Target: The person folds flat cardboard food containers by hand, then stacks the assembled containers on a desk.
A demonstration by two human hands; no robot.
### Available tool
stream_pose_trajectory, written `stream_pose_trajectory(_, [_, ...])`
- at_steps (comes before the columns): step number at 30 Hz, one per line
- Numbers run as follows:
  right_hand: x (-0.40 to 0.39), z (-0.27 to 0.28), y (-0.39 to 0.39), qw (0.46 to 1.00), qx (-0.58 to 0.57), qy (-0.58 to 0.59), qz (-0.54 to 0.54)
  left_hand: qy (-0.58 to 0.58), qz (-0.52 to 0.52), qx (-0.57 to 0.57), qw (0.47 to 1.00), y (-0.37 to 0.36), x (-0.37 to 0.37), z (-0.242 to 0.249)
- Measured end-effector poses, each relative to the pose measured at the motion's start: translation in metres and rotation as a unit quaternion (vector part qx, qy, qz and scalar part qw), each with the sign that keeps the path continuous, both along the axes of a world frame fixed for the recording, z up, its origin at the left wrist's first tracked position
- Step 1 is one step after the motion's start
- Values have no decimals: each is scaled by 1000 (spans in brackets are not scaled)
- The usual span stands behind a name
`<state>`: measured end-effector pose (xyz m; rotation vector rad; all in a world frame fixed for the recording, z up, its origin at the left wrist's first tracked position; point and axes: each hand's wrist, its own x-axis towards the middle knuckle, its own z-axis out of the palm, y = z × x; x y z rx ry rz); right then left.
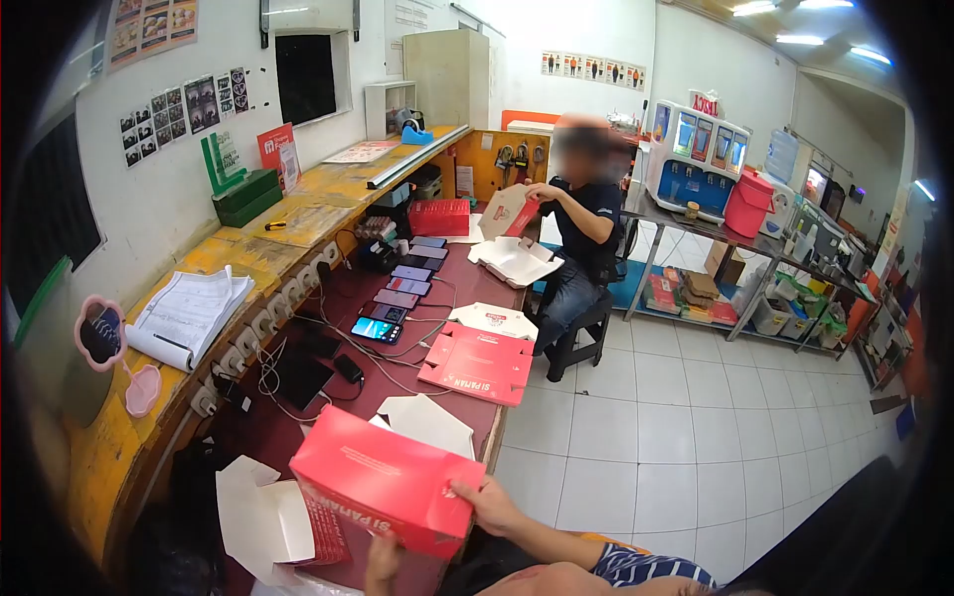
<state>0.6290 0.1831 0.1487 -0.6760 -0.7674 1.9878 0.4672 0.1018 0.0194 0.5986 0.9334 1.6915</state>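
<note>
A red cardboard food box (383, 467) with white lettering is tilted above the near end of the table. My right hand (489, 505) grips its right end, thumb on the top face. At the box's lower front edge, my left hand (384, 562) holds on, its fingers partly hidden. To the left stands an open box (260, 512), white inside with a red printed side. Behind the held box, a white unfolded flap (427, 422) lies on the dark red table (452, 377). Beyond that is a stack of flat red box blanks (479, 363).
Across the table's far end, a seated co-worker (586, 214) folds a box piece (509, 211). Several phones (376, 329) and tangled cables lie along the table. A yellow wooden ledge (238, 253) holds a notepad (189, 316) and a pink mirror (99, 328).
</note>
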Motion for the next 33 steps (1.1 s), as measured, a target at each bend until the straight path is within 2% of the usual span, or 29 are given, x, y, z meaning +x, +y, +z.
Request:
stream_pose_trajectory(2, [-7, -4, -2, 997, 62, -2, -42, 31, -2, 9, 999, 2, 2, 3])
stream_pose_trajectory(3, [-10, -4, -2, 997, 63, -2, -44, -51, -54, 56, 996, 2, 3, 5])
stream_pose_trajectory(4, [-16, -2, -3, 989, 98, -6, -112, -134, -105, 103, 980, 3, 7, 19])
stream_pose_trajectory(5, [-19, 0, -3, 975, 134, -9, -178, -215, -154, 151, 953, 5, 12, 36])
stream_pose_trajectory(7, [-21, 13, -5, 969, 135, -28, -204, -365, -248, 244, 864, 12, 24, 69])
stream_pose_trajectory(8, [-21, 18, -7, 963, 128, -47, -230, -303, -155, 215, 915, 13, 34, 84])
stream_pose_trajectory(9, [-22, 21, -8, 963, 133, -47, -231, -304, -157, 219, 914, 24, 55, 87])
stream_pose_trajectory(10, [-23, 23, -11, 940, 226, -123, -226, -43, 81, 134, 987, 35, 80, 86])
stream_pose_trajectory(11, [-24, 23, -15, 903, 314, -197, -216, 224, 308, 29, 924, 39, 92, 88])
stream_pose_trajectory(12, [-29, 21, -23, 923, 242, -228, -193, 90, 267, 13, 959, 20, 66, 92])
stream_pose_trajectory(13, [-27, 15, -17, 924, 238, -230, -191, 90, 267, 9, 960, 17, 56, 103])
stream_pose_trajectory(15, [-20, 1, 6, 982, 45, -29, -179, 12, 193, 73, 978, 23, 43, 124])
stream_pose_trajectory(16, [-7, 15, 16, 990, 13, 13, -139, 11, 193, 65, 979, 21, 25, 120])
stream_pose_trajectory(17, [14, 23, 28, 997, -48, 52, -29, 180, 151, 31, 971, 20, 4, 114])
stream_pose_trajectory(18, [28, 17, 35, 993, -76, 78, 33, 343, 101, -6, 934, 17, -6, 108])
stream_pose_trajectory(19, [35, 12, 38, 985, -101, 106, 95, 346, 155, 7, 925, 20, -3, 109])
stream_pose_trajectory(20, [30, 13, 32, 984, -110, 103, 95, 332, 155, -4, 930, 21, -2, 113])
stream_pose_trajectory(21, [18, 16, 24, 1000, 24, 1, 3, 319, 157, -15, 935, 21, 0, 116])
stream_pose_trajectory(22, [6, 16, 19, 978, 160, -101, -86, 316, 156, -22, 935, 22, 7, 113])
stream_pose_trajectory(23, [-1, 2, 11, 946, 190, -249, -82, 261, 184, 32, 947, 27, 20, 107])
stream_pose_trajectory(24, [-15, -9, -1, 943, 189, -240, -132, 205, 211, 86, 952, 31, 31, 103])
stream_pose_trajectory(25, [-31, -7, -13, 937, 187, -231, -183, 204, 212, 83, 952, 32, 40, 101])
stream_pose_trajectory(27, [-51, 8, -26, 981, 2, 18, -194, 142, 192, 143, 960, 35, 52, 100])
stream_pose_trajectory(28, [-43, -5, -20, 993, -20, 69, -92, 166, 160, 121, 966, 32, 49, 107])
stream_pose_trajectory(29, [-38, -7, -15, 993, -24, 67, -91, 165, 161, 117, 966, 29, 46, 120])
stream_pose_trajectory(30, [-34, -5, -8, 995, -12, 76, -65, -30, 140, 84, 986, 27, 43, 134])
stream_pose_trajectory(31, [-32, 0, -2, 996, -1, 84, -38, -225, 116, 49, 966, 27, 40, 142])
stream_pose_trajectory(32, [-37, 6, -1, 995, 32, 15, -93, -334, 75, -16, 940, 26, 32, 144])
stream_pose_trajectory(33, [-36, 0, -3, 996, 26, 13, -90, -335, 80, -21, 939, 23, 22, 131])
